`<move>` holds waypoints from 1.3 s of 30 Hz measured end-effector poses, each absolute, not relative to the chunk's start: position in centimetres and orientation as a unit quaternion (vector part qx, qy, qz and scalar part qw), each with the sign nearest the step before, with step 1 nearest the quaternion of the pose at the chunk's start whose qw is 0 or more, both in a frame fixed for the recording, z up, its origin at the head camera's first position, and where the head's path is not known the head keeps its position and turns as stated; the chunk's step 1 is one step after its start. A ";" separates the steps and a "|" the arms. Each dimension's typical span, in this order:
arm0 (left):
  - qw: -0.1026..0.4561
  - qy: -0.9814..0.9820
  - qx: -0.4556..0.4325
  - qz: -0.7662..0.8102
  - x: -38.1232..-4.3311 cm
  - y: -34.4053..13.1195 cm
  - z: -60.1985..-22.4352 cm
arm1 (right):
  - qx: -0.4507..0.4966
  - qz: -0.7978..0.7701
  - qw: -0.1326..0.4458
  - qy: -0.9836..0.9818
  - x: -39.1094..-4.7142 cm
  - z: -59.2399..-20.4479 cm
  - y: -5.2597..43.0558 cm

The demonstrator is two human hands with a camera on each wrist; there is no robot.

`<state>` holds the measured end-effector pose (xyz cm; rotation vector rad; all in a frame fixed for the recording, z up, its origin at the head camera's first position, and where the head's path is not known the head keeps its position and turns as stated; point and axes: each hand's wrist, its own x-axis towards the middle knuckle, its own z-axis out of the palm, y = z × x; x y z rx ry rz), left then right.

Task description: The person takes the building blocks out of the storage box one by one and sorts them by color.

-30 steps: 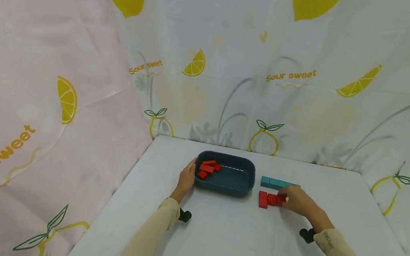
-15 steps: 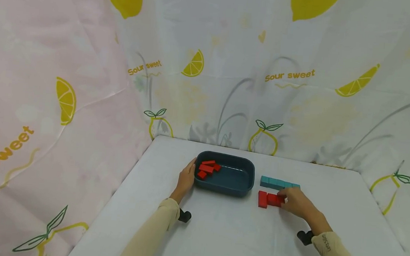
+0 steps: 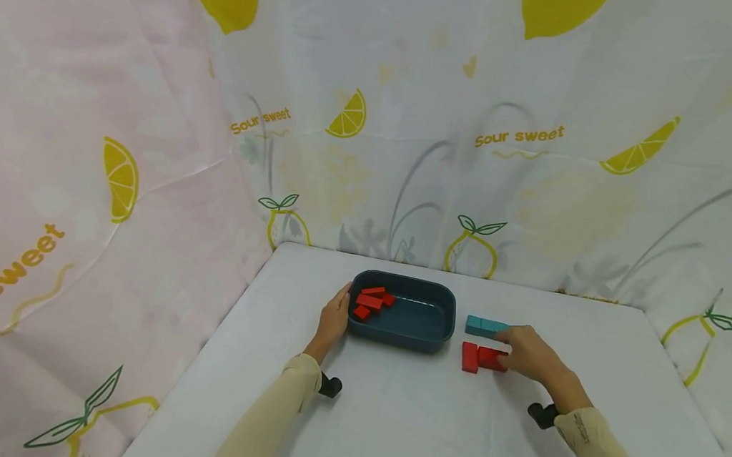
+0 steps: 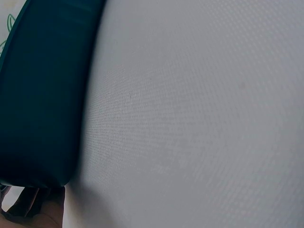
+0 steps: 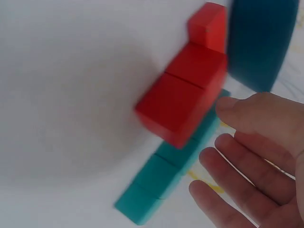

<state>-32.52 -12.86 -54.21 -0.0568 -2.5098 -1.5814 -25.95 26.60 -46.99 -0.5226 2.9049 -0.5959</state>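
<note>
A dark blue rectangular tray (image 3: 396, 338) stands on the white table, with several red blocks (image 3: 369, 303) at its left end. My left hand (image 3: 331, 320) rests against the tray's left side, its fingers along the outer wall. Right of the tray lies a row of teal blocks (image 3: 482, 327). In front of that row, two red blocks (image 5: 173, 102) sit end to end, beside another red block (image 3: 470, 358) set crosswise. Over the right ends of both rows hovers my right hand (image 3: 532, 354), fingers apart and nothing in its grasp; it hides part of the teal row.
A white cloth covers the table (image 3: 402, 425). Behind and to the left hangs a lemon-print curtain (image 3: 377, 172), meeting the table's back edge just beyond the tray.
My right hand has pressed the rightmost red block against its neighbour, closing the gap, then let go and shifted slightly toward the teal row. The left hand and tray have stayed put.
</note>
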 end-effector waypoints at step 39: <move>0.088 -0.844 -0.003 -0.528 -32.6 -12.8 -54.7 | -0.378 -0.206 -0.006 0.903 -35.1 -43.9 6.3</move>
